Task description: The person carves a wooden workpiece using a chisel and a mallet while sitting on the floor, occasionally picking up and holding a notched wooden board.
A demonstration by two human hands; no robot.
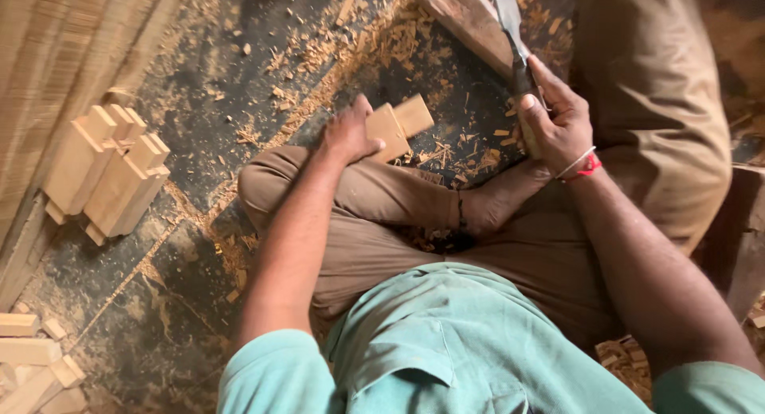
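The left hand (348, 133) grips a notched wooden block (396, 125) above the floor (199, 79); the right hand (555, 119) clenches a chisel (514, 39).

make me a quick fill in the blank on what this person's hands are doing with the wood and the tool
1. The left hand grips a pale ____ block.
2. The right hand holds a chisel whose blade is made of ____.
3. The red band sits on the ____ wrist.
4. The wood chips lie scattered on the ____.

Missing words: wooden; metal; right; floor
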